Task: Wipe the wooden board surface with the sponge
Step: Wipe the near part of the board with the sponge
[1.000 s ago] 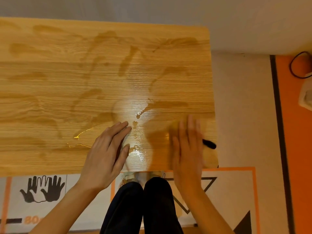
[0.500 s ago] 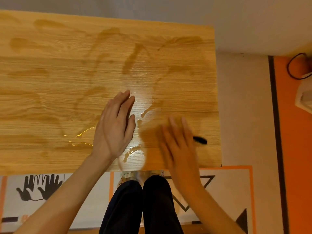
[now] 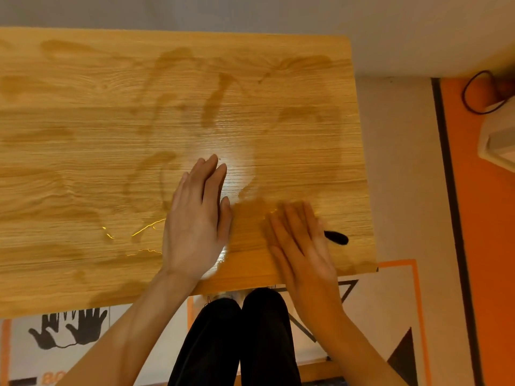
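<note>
The board [image 3: 83, 140] fills most of the view, pale wood grain marked all over with darker wet streaks and smears, and a bright glare patch near its middle. Thin lines of water glint near its front edge, left of the hands. Below the board lies a floor mat [image 3: 390, 302] with an orange border, black triangles and, at the left, black hand outlines. Right of it runs an orange floor strip [image 3: 487, 246] with a black cable [image 3: 471, 93] and a white box [image 3: 498, 135] near the far corner. The person's dark trousers [image 3: 237, 344] show at the bottom centre. The left hand [image 3: 195, 218] lies flat on the board, fingers straight and together, pointing away, holding nothing. The right hand [image 3: 301, 240] is blurred, flat on the board near the front right corner, fingers extended; no sponge can be made out, and whether one lies beneath the palm cannot be told. A black rounded tip [image 3: 337, 237] pokes out from behind the right hand, lying on the board.
</note>
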Tool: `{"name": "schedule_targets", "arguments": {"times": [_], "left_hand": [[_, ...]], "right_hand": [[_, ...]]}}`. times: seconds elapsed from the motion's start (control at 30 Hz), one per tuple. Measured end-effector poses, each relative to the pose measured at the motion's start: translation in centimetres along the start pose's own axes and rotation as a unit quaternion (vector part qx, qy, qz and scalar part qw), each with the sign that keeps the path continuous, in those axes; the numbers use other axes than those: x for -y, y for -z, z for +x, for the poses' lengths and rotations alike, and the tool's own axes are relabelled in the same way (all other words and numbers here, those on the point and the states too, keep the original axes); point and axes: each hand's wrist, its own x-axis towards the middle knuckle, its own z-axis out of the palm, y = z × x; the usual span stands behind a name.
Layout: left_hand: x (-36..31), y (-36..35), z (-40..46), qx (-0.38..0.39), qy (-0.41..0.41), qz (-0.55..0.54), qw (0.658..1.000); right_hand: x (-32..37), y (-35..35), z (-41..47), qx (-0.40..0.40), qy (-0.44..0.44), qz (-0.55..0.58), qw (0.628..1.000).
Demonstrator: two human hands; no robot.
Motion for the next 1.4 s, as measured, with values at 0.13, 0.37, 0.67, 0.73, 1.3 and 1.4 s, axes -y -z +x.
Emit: {"name": "schedule_targets", "arguments": {"times": [0.13, 0.37, 0.67, 0.73, 1.3, 1.4], "left_hand": [[0.0, 0.1, 0.1, -0.001, -0.009, -0.006, 1.000], [0.4, -0.2, -0.1, -0.007, -0.015, -0.001, 1.000], [-0.2, 0.1, 0.3, 0.014, 0.011, 0.018, 1.000], [-0.3, 0.0, 0.2, 0.013, 0.014, 0.018, 1.000], [0.0, 2.2, 5.1, 0.000, 0.052, -0.003, 0.999], [0.6, 1.7, 9.2, -0.030, 0.064, -0.003, 0.997]], "right_hand": [[-2.2, 1.6, 6.4, -0.038, -0.028, -0.016, 0.999], [-2.9, 2.0, 7.4, -0.113, -0.117, -0.003, 0.987], [-6.5, 4.7, 11.2, -0.081, -0.125, 0.012, 0.989], [-7.3, 5.2, 13.3, -0.107, -0.143, 0.027, 0.984], [-8.5, 5.6, 18.0, -0.106, -0.155, 0.000, 0.982], [-6.0, 4.1, 15.8, -0.082, -0.120, -0.055, 0.988]]}}
